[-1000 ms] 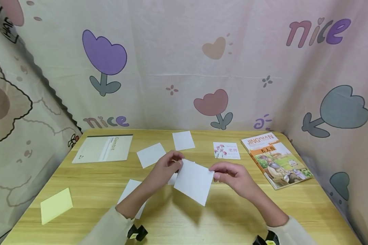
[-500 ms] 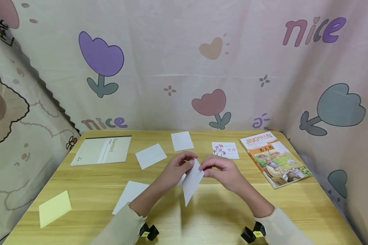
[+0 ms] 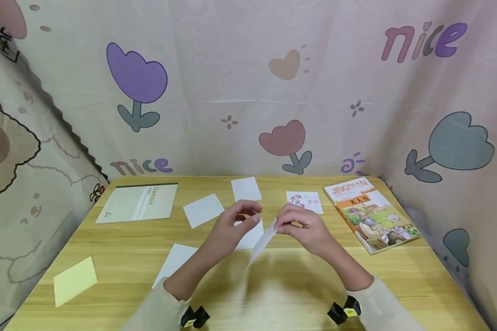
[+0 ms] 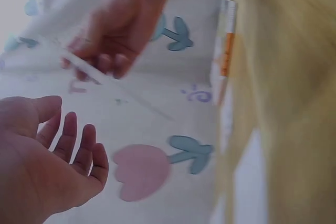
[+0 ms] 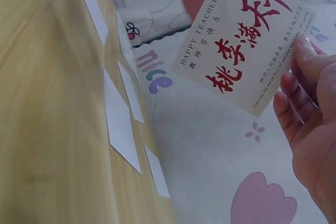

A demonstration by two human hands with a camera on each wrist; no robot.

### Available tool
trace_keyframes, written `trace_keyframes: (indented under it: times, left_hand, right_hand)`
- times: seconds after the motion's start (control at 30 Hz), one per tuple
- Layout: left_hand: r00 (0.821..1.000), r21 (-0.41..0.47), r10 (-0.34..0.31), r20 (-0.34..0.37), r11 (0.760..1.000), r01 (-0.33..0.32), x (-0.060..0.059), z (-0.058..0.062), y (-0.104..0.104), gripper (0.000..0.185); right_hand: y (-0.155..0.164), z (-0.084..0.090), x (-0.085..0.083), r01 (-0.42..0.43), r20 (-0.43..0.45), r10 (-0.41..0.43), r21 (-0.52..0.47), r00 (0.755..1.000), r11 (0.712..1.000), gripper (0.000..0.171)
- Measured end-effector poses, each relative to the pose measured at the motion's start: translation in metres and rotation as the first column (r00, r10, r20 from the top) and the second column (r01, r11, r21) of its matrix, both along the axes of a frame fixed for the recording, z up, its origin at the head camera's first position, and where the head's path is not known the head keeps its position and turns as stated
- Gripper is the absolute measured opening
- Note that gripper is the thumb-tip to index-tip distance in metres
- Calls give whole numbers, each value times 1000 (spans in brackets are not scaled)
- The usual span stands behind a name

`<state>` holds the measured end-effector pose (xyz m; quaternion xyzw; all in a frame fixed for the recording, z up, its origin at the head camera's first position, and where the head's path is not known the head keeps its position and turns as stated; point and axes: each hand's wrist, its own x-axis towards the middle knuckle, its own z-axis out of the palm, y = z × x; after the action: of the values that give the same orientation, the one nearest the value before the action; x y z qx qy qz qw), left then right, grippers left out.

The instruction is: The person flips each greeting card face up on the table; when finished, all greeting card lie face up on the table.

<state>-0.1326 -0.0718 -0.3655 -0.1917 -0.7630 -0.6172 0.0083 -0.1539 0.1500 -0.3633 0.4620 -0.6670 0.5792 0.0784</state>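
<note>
My right hand (image 3: 300, 225) pinches a white greeting card (image 3: 262, 243) by its upper corner and holds it above the wooden table (image 3: 298, 294), nearly edge-on to the head camera. In the right wrist view the card (image 5: 244, 51) shows a printed face with red characters and "HAPPY TEACHER'S DAY", and my fingers (image 5: 310, 114) lie on its right edge. My left hand (image 3: 232, 227) hovers just left of the card with loosely curled fingers and nothing in it. The left wrist view shows its bare palm (image 4: 42, 161) and the right hand (image 4: 118, 30) with the thin card edge (image 4: 100, 80).
Several blank white cards lie about: (image 3: 203, 209), (image 3: 246, 189), (image 3: 175, 262), and one under my hands (image 3: 250, 236). A notebook (image 3: 138, 202) lies back left, a yellow sheet (image 3: 74, 280) front left, a flowered card (image 3: 305, 201) and an orange book (image 3: 370, 214) back right. Printed cloth walls surround the table.
Both hands held the card flat a second ago. It has since been turned edge-on, the left hand has let go, and only the right hand holds it.
</note>
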Motion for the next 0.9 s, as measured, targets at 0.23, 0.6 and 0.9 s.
trace_keyframes:
  times: [0.23, 0.6, 0.9]
  left_hand:
    - [978, -62, -6, -208, 998, -8, 22, 14, 4, 19]
    - [971, -180, 89, -224, 975, -131, 21, 7, 7, 6]
    - [982, -47, 186, -18, 981, -186, 4, 6, -6, 8]
  right_hand:
    - [2, 2, -1, 95, -63, -93, 39, 994, 995, 21]
    - [-2, -9, 0, 262, -62, -255, 201, 965, 944, 7]
    - [3, -2, -1, 313, 12, -339, 355, 941, 881, 10]
